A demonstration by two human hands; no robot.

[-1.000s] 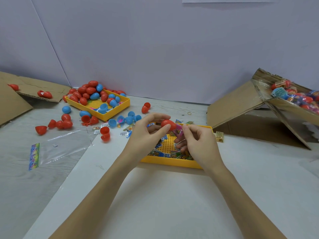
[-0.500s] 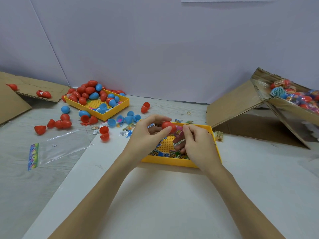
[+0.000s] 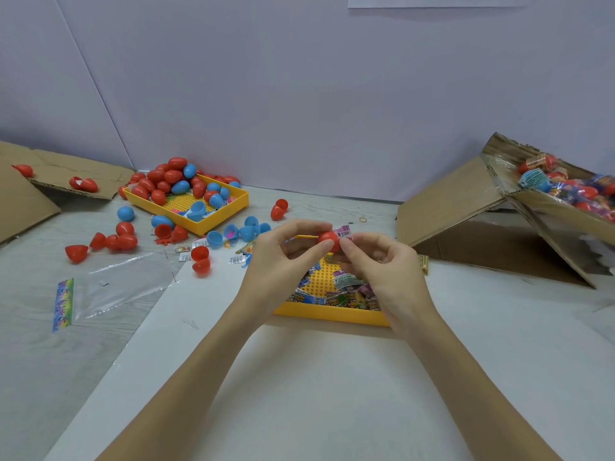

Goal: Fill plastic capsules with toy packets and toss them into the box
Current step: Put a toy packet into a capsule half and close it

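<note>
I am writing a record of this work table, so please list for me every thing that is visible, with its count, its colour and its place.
red capsule: one, red, pinched between both hands above the near tray
toy packet: one, printed, sticking out behind that capsule
near tray: one, yellow, centre, holding many toy packets
far tray: one, yellow, back left, heaped with red and blue capsules
loose capsules: many, red and blue, scattered around the far tray
plastic bag: one, clear, left
box: one, brown cardboard, right, holding filled capsules
cardboard flap: one, brown, far left
left hand: one, pinching the capsule
right hand: one, pinching the capsule
</note>
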